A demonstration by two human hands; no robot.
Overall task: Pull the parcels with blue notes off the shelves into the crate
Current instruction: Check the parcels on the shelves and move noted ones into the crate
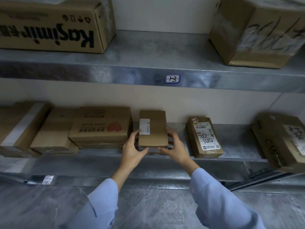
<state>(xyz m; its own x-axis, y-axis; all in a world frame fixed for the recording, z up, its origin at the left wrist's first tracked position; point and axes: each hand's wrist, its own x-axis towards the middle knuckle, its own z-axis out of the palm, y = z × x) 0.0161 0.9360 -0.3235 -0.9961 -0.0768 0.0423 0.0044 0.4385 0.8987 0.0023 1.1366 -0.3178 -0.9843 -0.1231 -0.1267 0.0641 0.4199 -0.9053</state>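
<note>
A small brown cardboard parcel [156, 129] with a white and pale blue label on its left part stands in the middle of the lower metal shelf [234, 142]. My left hand [132, 150] grips its left side and front corner. My right hand [175, 148] holds its right side, fingers curled under the front edge. Whether the parcel rests on the shelf or is lifted slightly, I cannot tell. No crate is in view.
Left of the parcel lie stacked flat cartons [100, 128] and a taped box [21, 126]. To the right sit a labelled parcel marked 5082 [204, 138] and a bigger box [283, 141]. The upper shelf, tagged 1-3 [172, 79], carries two large cartons [54, 23].
</note>
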